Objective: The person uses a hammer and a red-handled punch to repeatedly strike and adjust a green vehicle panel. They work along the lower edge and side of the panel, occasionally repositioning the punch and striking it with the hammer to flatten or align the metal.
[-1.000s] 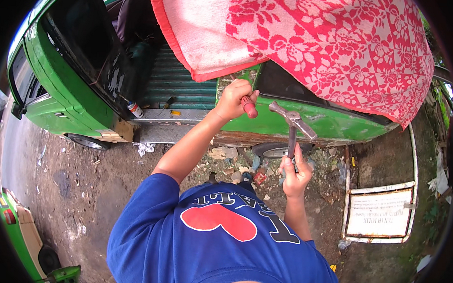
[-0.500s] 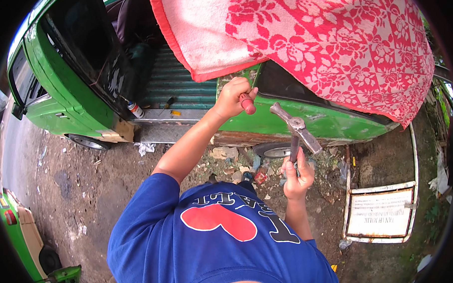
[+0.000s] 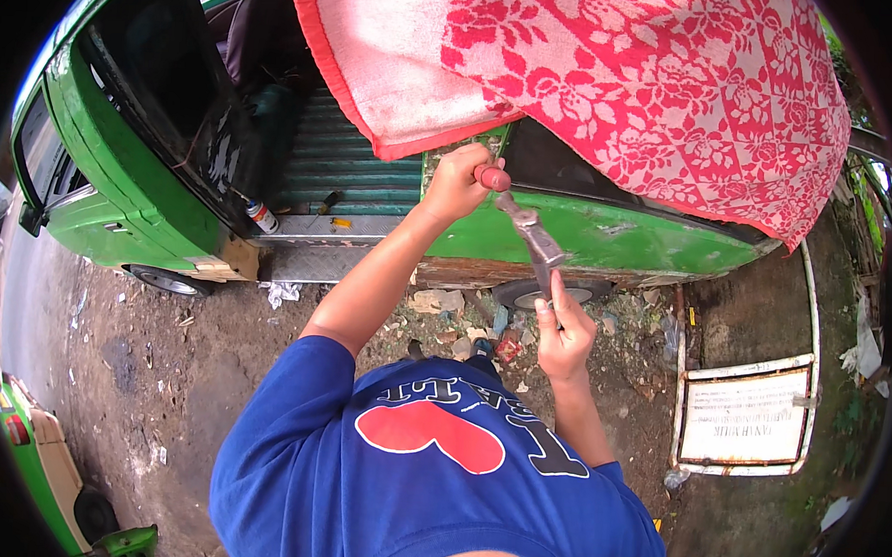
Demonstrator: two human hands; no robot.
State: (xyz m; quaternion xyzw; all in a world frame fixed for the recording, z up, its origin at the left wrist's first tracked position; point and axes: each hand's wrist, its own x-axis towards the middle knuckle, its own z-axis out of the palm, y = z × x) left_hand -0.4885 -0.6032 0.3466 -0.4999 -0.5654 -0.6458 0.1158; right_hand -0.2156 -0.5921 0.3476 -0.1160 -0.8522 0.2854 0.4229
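— Where are your hands against the green vehicle?

— Your left hand is clenched round a red-handled tool, pressed to the body edge just under the red floral cloth. Your right hand, below it, grasps the handle of a hammer.

— And the hammer's head?

— It seems to meet the red-handled tool's end beside the vehicle's panel, though that spot is small and blurred.

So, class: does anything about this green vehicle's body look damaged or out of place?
Yes. The lower edge of the green vehicle's side panel is rusted brown and ragged above the rear wheel, and a red floral blanket is draped over the bodywork.
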